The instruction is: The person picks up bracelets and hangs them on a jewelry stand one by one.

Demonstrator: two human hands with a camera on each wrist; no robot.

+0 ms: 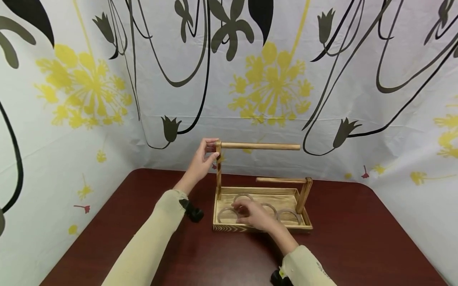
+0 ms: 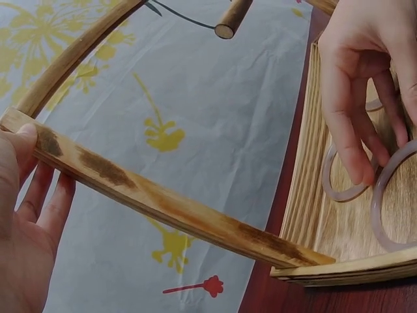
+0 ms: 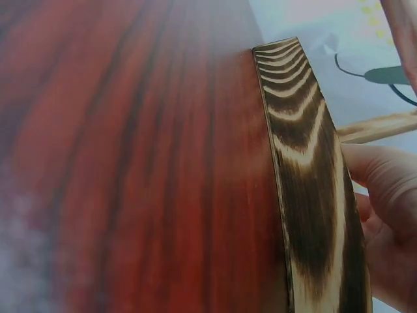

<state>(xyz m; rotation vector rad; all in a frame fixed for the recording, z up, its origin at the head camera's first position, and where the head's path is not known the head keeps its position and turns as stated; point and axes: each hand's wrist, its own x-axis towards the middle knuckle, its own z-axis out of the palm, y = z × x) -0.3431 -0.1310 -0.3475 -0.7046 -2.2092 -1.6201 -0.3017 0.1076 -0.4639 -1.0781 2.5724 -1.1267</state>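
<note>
A wooden stand has a shallow tray (image 1: 262, 228), a tall post (image 1: 219, 174) at its left and a short post (image 1: 304, 195) at its right. Each post carries a rod at its top. My left hand (image 1: 202, 161) grips the tall post's upper end between thumb and fingers. Over the tray, my right hand (image 1: 254, 214) reaches down with thumb and fingers apart, beside a pale bangle (image 1: 219, 216) at the front left. Another bangle (image 2: 330, 179) lies close to those fingertips in the left wrist view. More bangles (image 1: 289, 210) lie at the tray's right, one partly behind my hand.
The long upper rod (image 1: 261, 146) juts right above the tray, and the lower rod (image 1: 279, 180) juts left; both have free ends. The stand rests on a dark red table (image 1: 171, 254). A patterned cloth (image 1: 200, 99) hangs behind it.
</note>
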